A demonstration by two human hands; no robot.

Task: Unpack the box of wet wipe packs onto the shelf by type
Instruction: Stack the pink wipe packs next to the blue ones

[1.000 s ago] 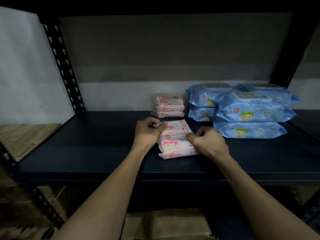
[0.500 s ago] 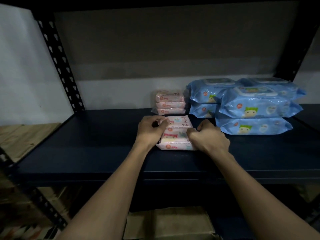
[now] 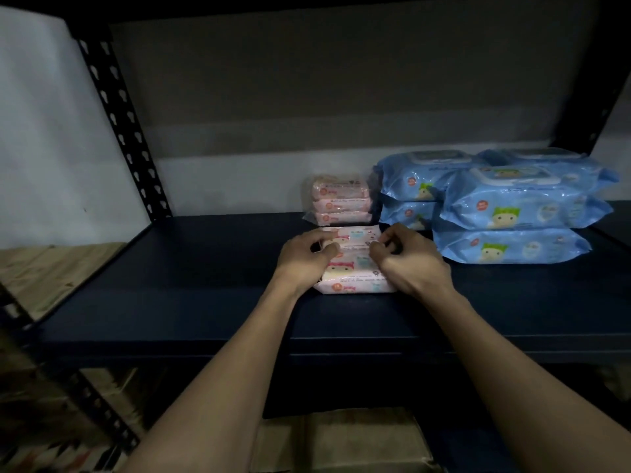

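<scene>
A pink bundle of wet wipe packs (image 3: 351, 271) lies flat on the dark blue shelf (image 3: 205, 285), near its middle. My left hand (image 3: 304, 257) grips the bundle's left side with curled fingers. My right hand (image 3: 409, 259) grips its right side the same way. Behind it, against the wall, stands another pink bundle (image 3: 341, 199) of three stacked packs. To the right sit several large blue wipe packs (image 3: 512, 206), stacked in two piles.
A black perforated upright (image 3: 126, 131) rises at the left rear, another upright (image 3: 607, 97) at the right. A wooden surface (image 3: 51, 271) lies left of the shelf. A cardboard box (image 3: 341, 442) sits below the shelf edge.
Both hands have pushed the pink bundle further back on the shelf and squared it up behind the other pink bundle; my fingers have shifted towards its far end.
</scene>
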